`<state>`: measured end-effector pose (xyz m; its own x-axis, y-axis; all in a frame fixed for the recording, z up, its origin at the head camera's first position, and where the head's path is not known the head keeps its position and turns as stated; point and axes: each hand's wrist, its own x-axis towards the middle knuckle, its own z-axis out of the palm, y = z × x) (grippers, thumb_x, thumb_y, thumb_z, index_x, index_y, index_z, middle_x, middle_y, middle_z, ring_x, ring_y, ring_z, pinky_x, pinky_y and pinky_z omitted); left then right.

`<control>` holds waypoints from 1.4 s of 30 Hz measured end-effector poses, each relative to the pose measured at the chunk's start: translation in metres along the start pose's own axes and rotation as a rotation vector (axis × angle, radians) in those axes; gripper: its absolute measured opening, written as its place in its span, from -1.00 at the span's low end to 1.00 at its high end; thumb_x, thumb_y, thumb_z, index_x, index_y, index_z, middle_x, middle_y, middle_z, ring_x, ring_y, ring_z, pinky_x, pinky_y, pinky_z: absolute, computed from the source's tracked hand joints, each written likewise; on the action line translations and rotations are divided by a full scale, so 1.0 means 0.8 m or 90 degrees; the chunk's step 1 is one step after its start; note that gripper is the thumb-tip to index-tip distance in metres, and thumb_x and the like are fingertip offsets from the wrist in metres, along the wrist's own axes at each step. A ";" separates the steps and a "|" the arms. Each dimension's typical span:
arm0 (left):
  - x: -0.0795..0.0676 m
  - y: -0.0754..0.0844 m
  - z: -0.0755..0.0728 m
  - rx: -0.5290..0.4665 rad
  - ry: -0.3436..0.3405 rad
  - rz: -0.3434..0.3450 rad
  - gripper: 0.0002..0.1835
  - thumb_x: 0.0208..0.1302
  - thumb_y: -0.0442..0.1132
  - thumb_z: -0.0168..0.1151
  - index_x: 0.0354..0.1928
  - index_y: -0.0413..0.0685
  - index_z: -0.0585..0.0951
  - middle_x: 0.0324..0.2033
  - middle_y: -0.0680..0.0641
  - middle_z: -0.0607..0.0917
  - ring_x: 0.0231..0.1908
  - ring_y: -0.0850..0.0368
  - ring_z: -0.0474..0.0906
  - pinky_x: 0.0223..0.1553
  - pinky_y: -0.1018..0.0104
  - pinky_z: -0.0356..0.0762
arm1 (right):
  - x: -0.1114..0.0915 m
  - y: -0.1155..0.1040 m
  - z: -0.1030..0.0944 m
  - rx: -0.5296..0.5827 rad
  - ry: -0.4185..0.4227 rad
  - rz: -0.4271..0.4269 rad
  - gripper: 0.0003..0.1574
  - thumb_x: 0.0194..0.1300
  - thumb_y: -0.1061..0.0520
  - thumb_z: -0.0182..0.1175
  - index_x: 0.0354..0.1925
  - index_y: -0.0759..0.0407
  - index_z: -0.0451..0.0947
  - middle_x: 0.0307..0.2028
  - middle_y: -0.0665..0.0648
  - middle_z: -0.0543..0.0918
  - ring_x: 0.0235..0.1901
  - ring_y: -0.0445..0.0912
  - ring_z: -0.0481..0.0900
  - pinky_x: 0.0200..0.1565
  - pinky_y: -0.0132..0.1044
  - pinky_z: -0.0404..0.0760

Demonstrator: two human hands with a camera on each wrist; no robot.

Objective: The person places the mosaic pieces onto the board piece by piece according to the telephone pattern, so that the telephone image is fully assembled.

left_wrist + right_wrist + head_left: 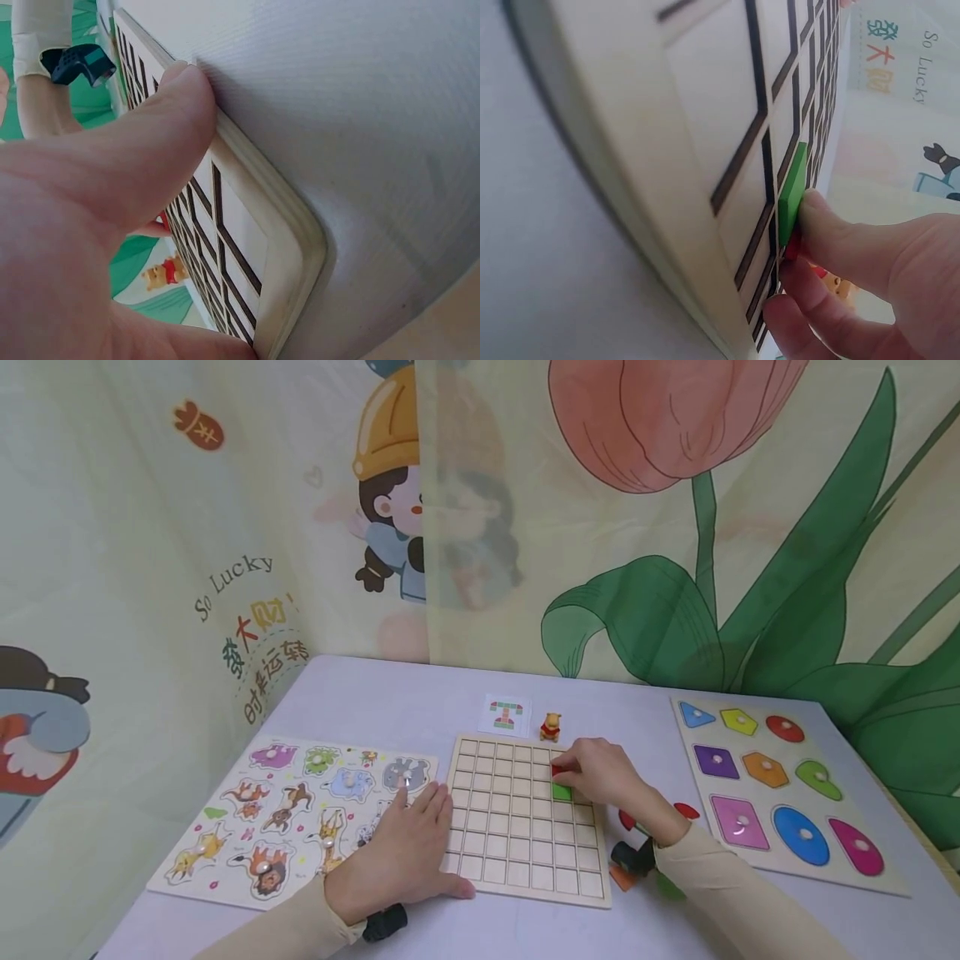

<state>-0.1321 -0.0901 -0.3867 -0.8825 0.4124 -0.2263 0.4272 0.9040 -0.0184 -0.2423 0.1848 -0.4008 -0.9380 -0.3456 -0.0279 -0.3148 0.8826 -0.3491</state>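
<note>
A wooden grid board (517, 828) with square cells lies flat on the table. A green square tile (561, 792) sits in its right part, seen also in the right wrist view as a green tile (791, 199). My right hand (606, 771) pinches a red tile (793, 246) between thumb and fingers, right beside the green one; fingers cover much of the red tile. My left hand (412, 847) rests with extended fingers along the board's left edge, its thumb (180, 97) on the near edge.
An animal knob puzzle (300, 777) lies left, a shape knob puzzle (765, 777) right. Behind the board are a pattern card (506, 714) and a small bear figure (551, 727). Loose red tiles (686, 811), an orange tile (622, 877) and green pieces lie near my right wrist.
</note>
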 end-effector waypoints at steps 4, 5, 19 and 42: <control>0.000 -0.001 0.002 0.005 0.003 0.004 0.31 0.00 0.64 0.21 0.51 -0.32 0.29 0.55 -0.26 0.27 0.59 -0.14 0.15 0.53 -0.30 0.06 | -0.001 0.000 0.001 0.006 0.006 -0.003 -0.64 0.23 0.09 0.48 0.00 0.13 0.79 -0.17 0.09 0.82 -0.31 -0.15 0.56 -0.35 -0.31 0.37; 0.000 -0.001 0.002 0.006 0.004 0.004 0.31 0.00 0.64 0.21 0.51 -0.32 0.29 0.55 -0.26 0.27 0.58 -0.14 0.15 0.53 -0.30 0.07 | -0.001 0.000 0.002 0.005 0.010 -0.008 -0.65 0.23 0.09 0.48 -0.01 0.13 0.80 -0.18 0.09 0.82 -0.32 -0.16 0.55 -0.37 -0.31 0.35; 0.000 -0.001 0.001 -0.002 0.008 0.003 0.31 0.00 0.63 0.23 0.51 -0.32 0.28 0.55 -0.26 0.27 0.58 -0.14 0.15 0.52 -0.29 0.10 | -0.002 0.001 0.005 -0.012 0.039 -0.020 -0.72 0.25 0.15 0.44 -0.04 0.12 0.81 -0.28 0.08 0.78 -0.44 -0.17 0.46 -0.46 -0.32 0.32; 0.000 0.001 0.000 -0.002 -0.005 -0.007 0.30 0.01 0.63 0.22 0.52 -0.30 0.28 0.56 -0.24 0.26 0.59 -0.13 0.14 0.53 -0.29 0.07 | -0.061 0.050 -0.041 0.049 0.119 0.010 -0.53 0.26 0.11 0.45 0.15 0.11 0.72 -0.14 0.11 0.76 -0.19 -0.04 0.60 -0.39 -0.37 0.51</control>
<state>-0.1317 -0.0895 -0.3864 -0.8857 0.4016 -0.2331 0.4167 0.9089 -0.0175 -0.2140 0.2470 -0.3826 -0.9555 -0.2609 0.1379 -0.2950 0.8577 -0.4210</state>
